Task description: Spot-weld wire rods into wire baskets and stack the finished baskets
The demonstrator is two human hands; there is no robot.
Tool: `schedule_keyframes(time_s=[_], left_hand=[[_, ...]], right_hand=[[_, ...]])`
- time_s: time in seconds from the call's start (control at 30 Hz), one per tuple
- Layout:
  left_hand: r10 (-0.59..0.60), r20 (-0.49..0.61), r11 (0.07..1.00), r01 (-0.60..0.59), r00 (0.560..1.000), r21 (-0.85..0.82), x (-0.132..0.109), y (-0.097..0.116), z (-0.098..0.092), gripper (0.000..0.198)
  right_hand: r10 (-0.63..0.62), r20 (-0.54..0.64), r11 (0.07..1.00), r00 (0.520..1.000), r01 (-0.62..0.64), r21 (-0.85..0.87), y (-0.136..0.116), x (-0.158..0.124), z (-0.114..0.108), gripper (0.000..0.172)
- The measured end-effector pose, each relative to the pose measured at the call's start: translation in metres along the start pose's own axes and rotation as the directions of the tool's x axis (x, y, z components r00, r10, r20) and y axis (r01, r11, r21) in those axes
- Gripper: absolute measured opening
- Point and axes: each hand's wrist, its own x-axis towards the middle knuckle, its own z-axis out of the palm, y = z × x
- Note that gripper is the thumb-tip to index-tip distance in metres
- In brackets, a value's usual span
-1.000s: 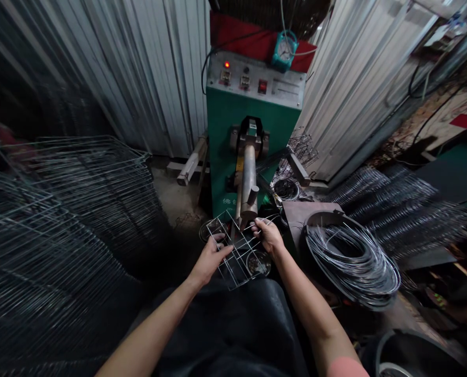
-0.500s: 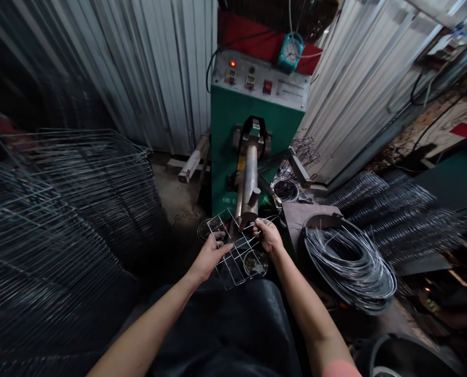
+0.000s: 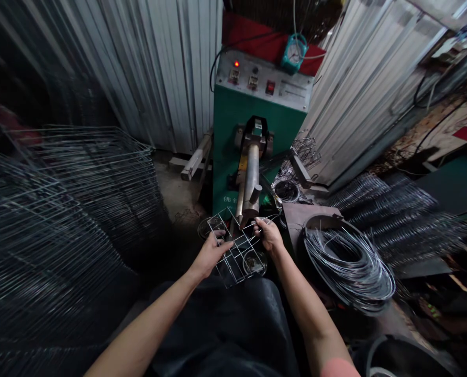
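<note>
A small wire grid frame (image 3: pixel 233 259) is held flat in front of me, just below the steel arm (image 3: pixel 251 178) of a green machine (image 3: pixel 257 120). My left hand (image 3: pixel 210 256) grips the frame's left edge with closed fingers. My right hand (image 3: pixel 269 235) is closed on the frame's far right corner, close to the arm's round tip. Under the frame lie two round metal discs (image 3: pixel 254 263).
Stacks of large wire racks (image 3: pixel 60 220) fill the left side. A coil of loose wire rings (image 3: pixel 351 267) sits on the right, with more wire bundles (image 3: pixel 398 209) behind it. Corrugated metal walls stand behind the machine. A dark tub rim (image 3: pixel 398 356) shows at the lower right.
Both hands and the wire frame stay in nearly the same place under the machine arm. The view has shifted slightly.
</note>
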Motion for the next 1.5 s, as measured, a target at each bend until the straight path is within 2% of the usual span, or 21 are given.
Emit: schedule_keyframes(time_s=[0.57, 0.93, 1.07, 1.27, 1.5], left_hand=[[-0.015, -0.042, 1.0, 0.015, 0.999, 0.016, -0.001, 0.005, 0.001, 0.05], [-0.014, -0.018, 0.999, 0.013, 1.0, -0.049, -0.004, 0.004, 0.002, 0.048], [0.034, -0.026, 0.994, -0.036, 0.999, -0.103, -0.007, 0.001, 0.0, 0.045], [0.071, -0.08, 0.992, -0.079, 0.994, -0.101, -0.008, -0.003, -0.006, 0.043], [0.159, -0.125, 0.987, -0.162, 0.979, -0.009, -0.002, 0.001, -0.009, 0.036]], right_hand=[[0.006, -0.004, 0.999, 1.0, -0.006, -0.042, 0.002, 0.005, 0.0, 0.02], [0.0, -0.003, 0.995, 1.0, -0.001, -0.097, 0.004, 0.006, -0.003, 0.026], [-0.022, -0.006, 0.991, 1.0, 0.021, -0.129, 0.001, -0.001, -0.001, 0.034], [-0.069, 0.057, 0.991, 0.996, 0.075, -0.107, 0.006, -0.003, 0.004, 0.041], [-0.007, 0.059, 0.999, 0.998, 0.009, -0.037, -0.004, 0.001, 0.005, 0.038]])
